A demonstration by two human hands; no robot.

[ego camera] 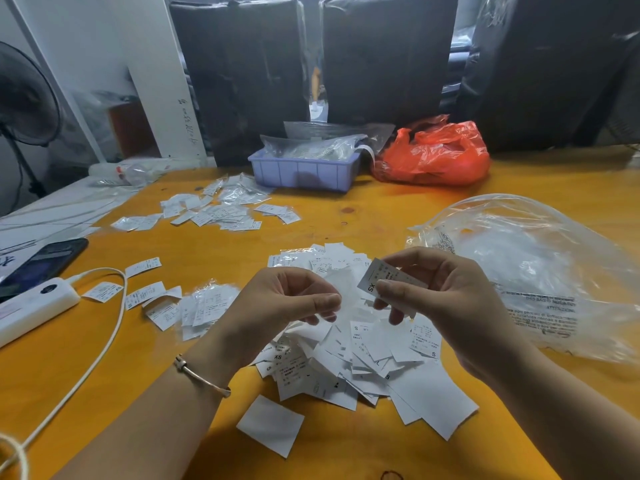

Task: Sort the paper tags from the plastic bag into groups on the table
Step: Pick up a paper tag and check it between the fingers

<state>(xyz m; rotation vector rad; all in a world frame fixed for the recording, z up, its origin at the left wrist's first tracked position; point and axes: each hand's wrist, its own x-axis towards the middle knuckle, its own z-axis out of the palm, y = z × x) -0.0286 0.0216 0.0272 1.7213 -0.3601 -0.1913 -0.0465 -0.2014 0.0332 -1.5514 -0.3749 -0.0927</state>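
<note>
A loose heap of white paper tags (363, 355) lies on the yellow table (346, 216) right under my hands. My right hand (440, 299) pinches one tag marked XS (375, 280) between thumb and fingers, lifted above the heap. My left hand (284, 303) hovers beside it with its fingers curled, and I cannot tell if it holds a tag. A clear plastic bag (540, 271) lies crumpled to the right. Sorted tags sit in groups at mid-left (194, 306) and further back (221, 209).
A blue tray (301, 173) with clear bags and a red plastic bag (436, 154) stand at the back. A phone (41, 265), a white power bank (34, 306) and its cable (104, 341) lie at the left. One blank tag (270, 426) lies near the front.
</note>
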